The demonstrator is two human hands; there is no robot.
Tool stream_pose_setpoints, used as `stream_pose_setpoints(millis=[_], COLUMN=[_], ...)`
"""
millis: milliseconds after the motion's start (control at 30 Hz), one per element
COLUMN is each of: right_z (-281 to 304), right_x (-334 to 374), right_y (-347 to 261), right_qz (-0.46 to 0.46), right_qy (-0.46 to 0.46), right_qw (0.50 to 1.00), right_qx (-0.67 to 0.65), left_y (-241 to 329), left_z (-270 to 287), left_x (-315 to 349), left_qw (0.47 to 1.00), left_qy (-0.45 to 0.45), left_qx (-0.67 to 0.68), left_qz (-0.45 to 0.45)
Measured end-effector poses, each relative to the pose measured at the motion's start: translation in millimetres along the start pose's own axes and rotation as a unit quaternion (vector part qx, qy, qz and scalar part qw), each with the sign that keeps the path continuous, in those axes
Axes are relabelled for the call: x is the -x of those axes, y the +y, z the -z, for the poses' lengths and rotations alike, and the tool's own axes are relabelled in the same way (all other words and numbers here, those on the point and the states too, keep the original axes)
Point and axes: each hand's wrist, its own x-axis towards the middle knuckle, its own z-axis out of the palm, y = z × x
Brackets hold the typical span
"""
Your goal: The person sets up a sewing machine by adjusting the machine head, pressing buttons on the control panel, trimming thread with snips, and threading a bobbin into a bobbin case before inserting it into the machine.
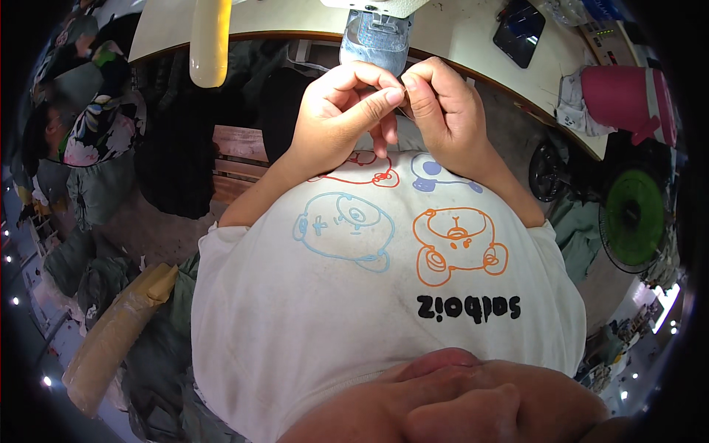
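My left hand (348,111) and my right hand (449,111) meet in front of my chest, just off the table's near edge. Thumb and forefinger are pinched together on each side, with the tips almost touching. Something very thin and dark seems to pass between the fingertips, too small to make out. Straight beyond the hands is the grey metal bed (375,46) of a machine, its white body (373,6) cut off by the top of the view.
On the pale table (465,37) lies a black phone (519,33). A pink cloth-like thing (620,96) hangs at its right end. A yellow rounded bar (210,44) juts over the left edge. A green round fan (633,218) stands right; a wrapped roll (118,336) lies lower left.
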Motion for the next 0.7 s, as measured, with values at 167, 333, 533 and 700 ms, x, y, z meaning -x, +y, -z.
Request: stream_pose_setpoints(millis=[167,333,533,700], right_z=[0,-7,-10,-14], right_x=[2,-4,-3,-3], right_y=[6,-9,-9,3], right_qz=[-0.018,-0.100,-0.168,-0.008], right_qy=[0.024,0.028,0.005,0.003], right_qw=[0.999,0.984,0.932,0.952], right_qx=[-0.021,-0.144,-0.321,-0.306], left_y=[-6,5,5,3], left_z=[0,11,12,18], left_x=[-3,8,9,7], left_qw=[0.999,1.000,0.995,0.993], left_qy=[-0.008,0.004,0.035,0.034], left_qx=[-0.012,0.018,0.081,0.036], left_qz=[0.038,0.013,-0.050,-0.107])
